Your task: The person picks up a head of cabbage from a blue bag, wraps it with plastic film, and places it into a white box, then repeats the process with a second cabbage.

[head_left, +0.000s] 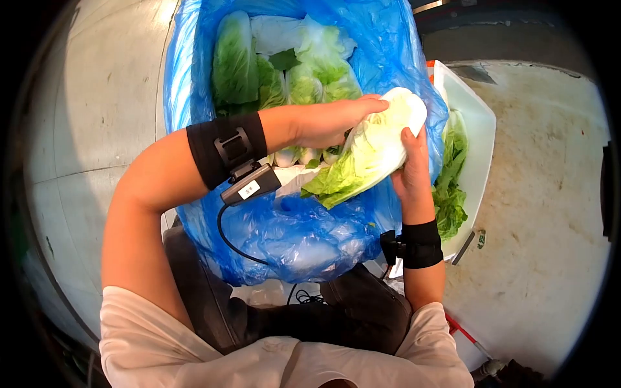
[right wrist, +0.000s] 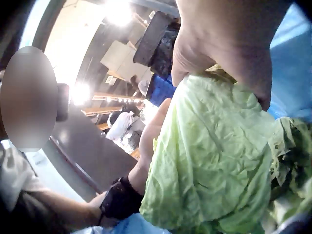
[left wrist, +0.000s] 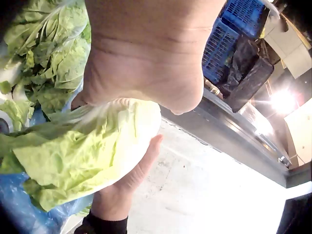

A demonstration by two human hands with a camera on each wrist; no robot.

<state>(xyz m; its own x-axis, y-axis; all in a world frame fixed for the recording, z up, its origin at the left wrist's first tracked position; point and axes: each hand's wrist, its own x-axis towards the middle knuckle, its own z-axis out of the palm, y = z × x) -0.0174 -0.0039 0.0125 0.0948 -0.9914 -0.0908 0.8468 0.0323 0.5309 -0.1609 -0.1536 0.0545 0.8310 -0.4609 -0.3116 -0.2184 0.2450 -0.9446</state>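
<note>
Both hands hold a napa cabbage (head_left: 378, 145) over the front right part of a blue-lined container. Its pale stem end points away to the right, and its leafy tip hangs toward the person. The left hand (head_left: 331, 123) grips it from the left, thumb near the stem end, other fingers mostly hidden. From the right, the right hand (head_left: 412, 169) curls round the side with its thumb on the outer leaves. In the right wrist view, broad green leaves (right wrist: 209, 151) cover most of the grip. Behind the hands, several napa cabbages (head_left: 310, 71) lie inside the blue plastic liner (head_left: 284, 233).
A white bin (head_left: 480, 123) with more leafy cabbage (head_left: 453, 181) stands right of the liner. Blue crates (left wrist: 219, 51) appear in the left wrist view's background. A camera cable (head_left: 228, 242) hangs from the left wrist. The person's legs (head_left: 213, 291) flank the container's near side.
</note>
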